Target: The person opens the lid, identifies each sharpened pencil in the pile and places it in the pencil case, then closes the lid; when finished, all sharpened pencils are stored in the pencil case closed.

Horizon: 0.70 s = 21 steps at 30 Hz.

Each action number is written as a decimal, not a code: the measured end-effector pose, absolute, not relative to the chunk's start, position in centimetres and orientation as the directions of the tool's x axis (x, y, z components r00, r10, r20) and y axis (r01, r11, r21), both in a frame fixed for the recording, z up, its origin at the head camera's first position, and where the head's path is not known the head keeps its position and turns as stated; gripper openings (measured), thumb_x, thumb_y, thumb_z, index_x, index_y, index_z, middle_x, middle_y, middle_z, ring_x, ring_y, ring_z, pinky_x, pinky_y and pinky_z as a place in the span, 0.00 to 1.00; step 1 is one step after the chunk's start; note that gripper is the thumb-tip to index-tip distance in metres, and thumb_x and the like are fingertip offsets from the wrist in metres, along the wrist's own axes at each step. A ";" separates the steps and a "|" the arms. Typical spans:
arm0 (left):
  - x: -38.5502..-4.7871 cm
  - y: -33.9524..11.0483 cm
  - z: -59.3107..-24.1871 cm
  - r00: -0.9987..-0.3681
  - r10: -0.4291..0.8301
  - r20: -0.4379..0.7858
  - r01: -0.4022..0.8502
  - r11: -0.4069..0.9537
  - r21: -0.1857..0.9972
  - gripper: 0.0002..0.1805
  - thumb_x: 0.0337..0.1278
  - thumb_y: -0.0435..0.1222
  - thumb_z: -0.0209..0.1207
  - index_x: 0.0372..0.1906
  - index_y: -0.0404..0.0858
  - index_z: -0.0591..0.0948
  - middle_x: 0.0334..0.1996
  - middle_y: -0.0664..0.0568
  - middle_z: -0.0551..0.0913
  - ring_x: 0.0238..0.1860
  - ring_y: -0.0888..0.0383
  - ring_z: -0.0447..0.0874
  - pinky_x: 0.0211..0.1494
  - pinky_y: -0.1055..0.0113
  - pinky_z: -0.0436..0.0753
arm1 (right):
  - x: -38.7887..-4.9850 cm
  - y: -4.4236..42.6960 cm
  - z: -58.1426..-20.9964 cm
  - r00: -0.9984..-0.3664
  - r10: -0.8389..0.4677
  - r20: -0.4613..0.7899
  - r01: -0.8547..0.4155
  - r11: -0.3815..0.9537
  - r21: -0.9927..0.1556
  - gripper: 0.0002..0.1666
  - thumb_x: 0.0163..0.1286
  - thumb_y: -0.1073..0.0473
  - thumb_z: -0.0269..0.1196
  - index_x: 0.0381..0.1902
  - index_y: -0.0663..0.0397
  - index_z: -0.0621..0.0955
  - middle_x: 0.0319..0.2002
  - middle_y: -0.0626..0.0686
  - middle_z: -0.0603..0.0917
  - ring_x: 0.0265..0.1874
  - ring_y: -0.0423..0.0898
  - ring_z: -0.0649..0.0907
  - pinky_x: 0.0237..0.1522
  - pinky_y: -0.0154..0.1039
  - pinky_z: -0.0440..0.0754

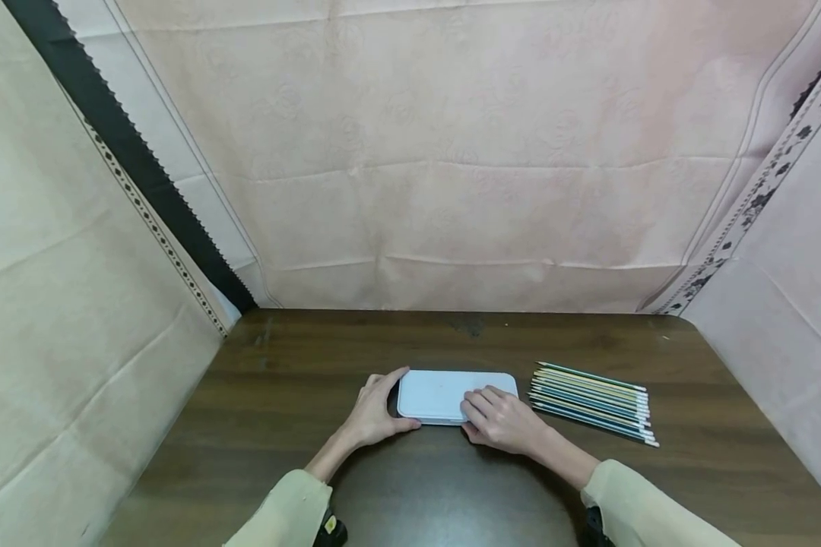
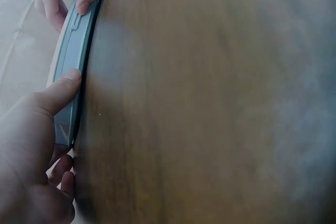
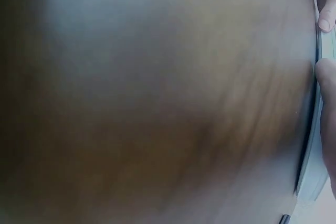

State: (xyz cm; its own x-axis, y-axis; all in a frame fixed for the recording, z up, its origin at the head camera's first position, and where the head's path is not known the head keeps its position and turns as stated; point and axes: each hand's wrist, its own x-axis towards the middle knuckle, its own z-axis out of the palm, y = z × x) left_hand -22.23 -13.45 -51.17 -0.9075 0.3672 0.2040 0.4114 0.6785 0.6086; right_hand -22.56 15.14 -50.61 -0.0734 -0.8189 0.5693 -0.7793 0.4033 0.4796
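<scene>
A flat, pale blue rectangular case (image 1: 432,393) with rounded corners lies on the brown table. My left hand (image 1: 371,414) grips its left end, thumb on the front side and fingers reaching round towards the back corner. On the right part of the case, my right hand (image 1: 499,418) has its fingers bent over the lid and its thumb low at the front edge. The left wrist view shows the right thumb beside a small latch-like tab (image 2: 76,20) on the case's front side. In the right wrist view only part of the right hand (image 3: 328,103) shows. The case's inside is hidden.
To the right of the case, a row of several pencils (image 1: 588,403) in blue, green and yellow tones lies slanted on the wooden table (image 1: 301,357). Pale cloth (image 1: 451,190) hangs behind the table and along both sides.
</scene>
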 end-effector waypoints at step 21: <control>-21.8 -13.4 -51.0 -0.917 0.346 0.201 0.390 0.660 0.642 0.51 0.45 0.50 0.76 0.74 0.40 0.66 0.64 0.49 0.75 0.56 0.51 0.66 0.54 0.50 0.67 | -22.8 15.1 -50.6 -0.003 -0.832 0.555 -0.717 0.389 0.579 0.19 0.73 0.53 0.52 0.36 0.61 0.83 0.34 0.56 0.86 0.31 0.49 0.85 0.33 0.43 0.85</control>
